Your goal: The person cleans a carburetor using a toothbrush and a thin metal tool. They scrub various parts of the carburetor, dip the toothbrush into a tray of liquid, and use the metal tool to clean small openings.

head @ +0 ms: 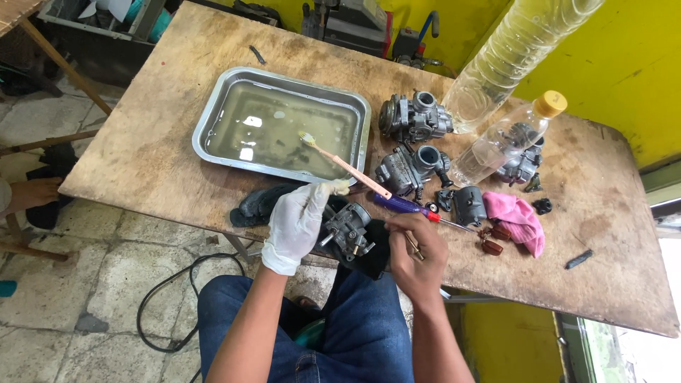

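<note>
My left hand (296, 223), in a white glove, grips a grey metal carburetor (347, 230) at the near edge of the wooden table (170, 142). My bare right hand (417, 254) is beside it, pinching a small thin brass part (412, 245). A pink toothbrush (345, 165) leans on the rim of a metal tray (284, 122) of murky liquid, bristles over the liquid. A purple-handled screwdriver (415, 208) lies just beyond my right hand.
Two more carburetors (413, 118) (410, 169) sit right of the tray. A pink rag (518, 220), small dark parts, a capped plastic bottle (507, 138) and a large clear bottle (511, 50) are to the right. A black cable (167, 298) lies on the tiled floor.
</note>
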